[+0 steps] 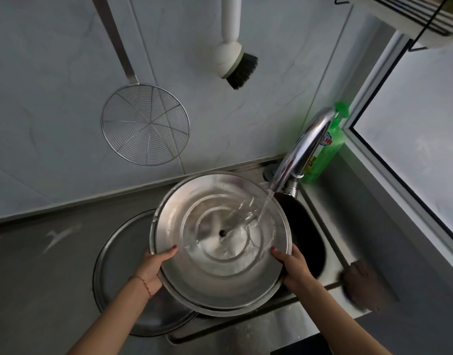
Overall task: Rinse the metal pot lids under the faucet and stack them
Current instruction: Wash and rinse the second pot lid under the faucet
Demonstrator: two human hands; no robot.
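Holding large metal lid (220,272) by its rim, two-handed, underside up, over sink (330,239). Left hand (153,267) clamped on near-left edge, thumb over the rim onto the inner face; thin red cord on that wrist. Right hand (294,267) clamped on near-right edge, thumb likewise hooked inside. Lid tilted slightly, far edge up toward the wall. Faucet (302,149) running: thin stream landing on right inner part of the lid, water spreading across the concentric rings and pooling near centre, around the small dark hole. Second metal lid (117,252) lying flat on counter (41,278) to the left, partly under the held one; contact between them unclear. Green soap bottle (330,147) standing behind the faucet in the corner. Brown scrubbing pad (366,285) on right sink ledge, blurred. Wire skimmer (146,124) and white dish brush (233,57) with dark bristles hanging on tiled wall above.
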